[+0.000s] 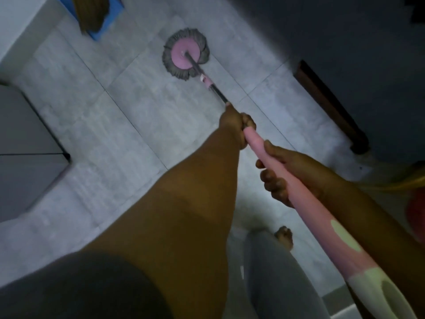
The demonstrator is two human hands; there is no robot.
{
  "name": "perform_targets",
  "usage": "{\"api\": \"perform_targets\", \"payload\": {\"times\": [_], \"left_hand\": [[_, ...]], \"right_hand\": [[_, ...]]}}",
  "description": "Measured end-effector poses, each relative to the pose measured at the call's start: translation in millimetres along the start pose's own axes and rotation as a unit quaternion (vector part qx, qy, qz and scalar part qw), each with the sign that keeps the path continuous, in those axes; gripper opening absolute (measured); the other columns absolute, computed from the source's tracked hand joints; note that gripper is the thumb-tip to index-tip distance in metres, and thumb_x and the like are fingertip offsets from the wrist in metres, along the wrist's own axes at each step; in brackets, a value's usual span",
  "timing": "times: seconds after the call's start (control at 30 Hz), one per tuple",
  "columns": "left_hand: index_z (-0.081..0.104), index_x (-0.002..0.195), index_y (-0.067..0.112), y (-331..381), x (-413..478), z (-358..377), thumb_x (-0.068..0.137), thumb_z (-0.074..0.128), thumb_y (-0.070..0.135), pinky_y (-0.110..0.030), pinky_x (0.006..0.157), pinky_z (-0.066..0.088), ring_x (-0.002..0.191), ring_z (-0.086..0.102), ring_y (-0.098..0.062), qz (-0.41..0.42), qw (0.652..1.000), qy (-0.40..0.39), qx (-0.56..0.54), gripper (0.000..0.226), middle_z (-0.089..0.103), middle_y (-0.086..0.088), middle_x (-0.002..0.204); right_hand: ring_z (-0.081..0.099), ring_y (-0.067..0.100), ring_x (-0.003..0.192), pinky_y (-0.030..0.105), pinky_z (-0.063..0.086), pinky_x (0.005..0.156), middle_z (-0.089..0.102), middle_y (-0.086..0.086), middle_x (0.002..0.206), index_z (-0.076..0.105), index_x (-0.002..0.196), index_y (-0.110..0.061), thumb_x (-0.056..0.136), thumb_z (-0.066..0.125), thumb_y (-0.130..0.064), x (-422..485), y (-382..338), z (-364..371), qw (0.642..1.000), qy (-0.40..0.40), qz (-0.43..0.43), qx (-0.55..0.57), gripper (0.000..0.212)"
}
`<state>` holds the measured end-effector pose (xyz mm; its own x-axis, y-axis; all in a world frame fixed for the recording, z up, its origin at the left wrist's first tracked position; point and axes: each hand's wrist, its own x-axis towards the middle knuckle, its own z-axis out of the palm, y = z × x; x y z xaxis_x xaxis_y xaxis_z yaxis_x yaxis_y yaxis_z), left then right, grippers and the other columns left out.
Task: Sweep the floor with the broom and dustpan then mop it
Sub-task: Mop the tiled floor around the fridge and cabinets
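One mop (230,111) runs diagonally from upper centre to the lower right corner. Its round mop head (185,54) lies flat on the grey tiled floor (92,111) in the upper middle of the frame: a pink disc ringed by grey strands. From the disc a thin dark shaft climbs to a thick pink handle (326,229), whose pale cream end is cut off by the bottom edge.

Two hands hold the handle. The left hand (236,127), at the centre of the frame on a long outstretched arm, is clenched round the handle where the pink grip begins, knuckles up; it hides the join of shaft and grip. The right hand (278,171), lower and to the right, wraps the pink grip from the right side, thumb on top and fingers curled beneath.

In the upper left corner lies one broom (92,12) with brown bristles, cut off by the top edge, resting on a blue dustpan (110,19) of which only part shows.

One bare foot (284,236) shows at lower centre, above a grey trouser leg (276,284). A dark wooden piece (328,104) slants along the right side; what it is cannot be made out in the gloom. A grey cabinet (23,146) fills the left edge.
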<state>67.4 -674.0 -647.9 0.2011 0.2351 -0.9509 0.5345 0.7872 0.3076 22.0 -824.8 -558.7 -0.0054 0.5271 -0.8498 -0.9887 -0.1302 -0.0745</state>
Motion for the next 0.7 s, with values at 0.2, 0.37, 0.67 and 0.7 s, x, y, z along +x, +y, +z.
{"api": "perform_targets", "payload": {"times": [0.2,0.37,0.67,0.7], "left_hand": [[0.037,0.065,0.017,-148,-84,-2,0.100,0.039,0.058,-0.009,0.034,0.026,0.031,0.031,-0.007,-0.089,0.995,-0.050,0.000,0.054,0.033,0.004,0.046],[0.034,0.060,0.016,-209,-129,-5,0.098,0.038,0.062,-0.009,0.036,0.025,0.026,0.027,-0.009,-0.118,0.989,-0.053,0.071,0.060,0.031,0.004,0.039],[0.040,0.068,0.014,-127,-87,14,0.101,0.041,0.055,-0.011,0.036,0.029,0.032,0.032,-0.007,-0.083,0.993,-0.078,0.027,0.052,0.037,0.003,0.048],[0.042,0.070,0.014,-106,-76,17,0.101,0.042,0.052,-0.011,0.037,0.029,0.034,0.033,-0.007,-0.075,0.994,-0.076,0.019,0.050,0.038,0.003,0.050]], "right_hand": [[0.046,0.017,0.039,0.024,0.043,0.038,0.052,0.008,0.062,0.057,0.096,-0.009,0.077,0.067,-0.055,-115,115,-67,0.998,0.038,0.033,0.034,0.050],[0.047,0.020,0.036,0.025,0.044,0.036,0.051,0.010,0.059,0.058,0.095,-0.008,0.077,0.065,-0.053,-166,157,-90,0.996,0.053,0.060,0.045,0.049],[0.043,0.018,0.036,0.024,0.041,0.037,0.050,0.008,0.060,0.055,0.096,-0.008,0.081,0.060,-0.058,-114,79,-57,0.994,0.088,0.066,-0.012,0.052],[0.043,0.017,0.037,0.024,0.041,0.037,0.050,0.008,0.060,0.055,0.095,-0.009,0.082,0.060,-0.058,-102,60,-48,0.994,0.087,0.065,-0.017,0.051]]}}
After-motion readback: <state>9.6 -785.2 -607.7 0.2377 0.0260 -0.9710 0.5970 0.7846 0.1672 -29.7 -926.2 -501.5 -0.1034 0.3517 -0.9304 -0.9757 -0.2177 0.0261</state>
